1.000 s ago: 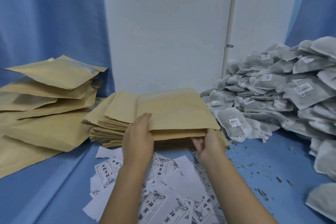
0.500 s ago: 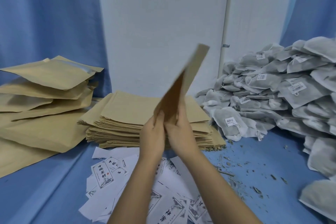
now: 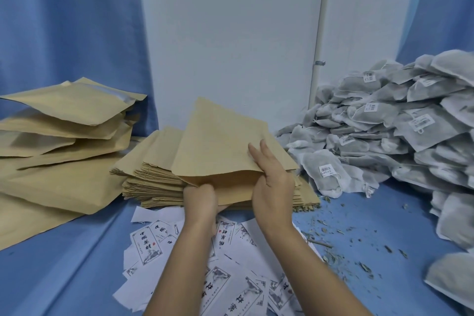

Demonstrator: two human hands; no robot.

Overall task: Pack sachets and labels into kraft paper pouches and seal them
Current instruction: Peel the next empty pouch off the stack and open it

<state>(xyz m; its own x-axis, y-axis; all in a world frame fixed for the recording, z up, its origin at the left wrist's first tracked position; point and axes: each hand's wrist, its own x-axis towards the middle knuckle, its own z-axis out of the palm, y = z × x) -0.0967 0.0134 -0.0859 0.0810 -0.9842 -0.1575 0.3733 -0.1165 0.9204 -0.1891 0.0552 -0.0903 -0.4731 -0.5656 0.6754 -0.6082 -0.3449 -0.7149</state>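
At frame centre the left hand (image 3: 198,200), fingers curled, gripped the lower lip of a flat tan kraft paper pouch (image 3: 220,146) while the right hand (image 3: 273,182) pinched its upper lip; the lips needed parting gently, wide enough for filling

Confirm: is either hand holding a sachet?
No: left hand and right hand both hold a kraft pouch; the sachets lie piled aside.

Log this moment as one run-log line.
step: opening pouch | left hand: grips kraft pouch lower edge | right hand: pinches its upper layer | sachets: piled right, untouched | labels: loose, untouched
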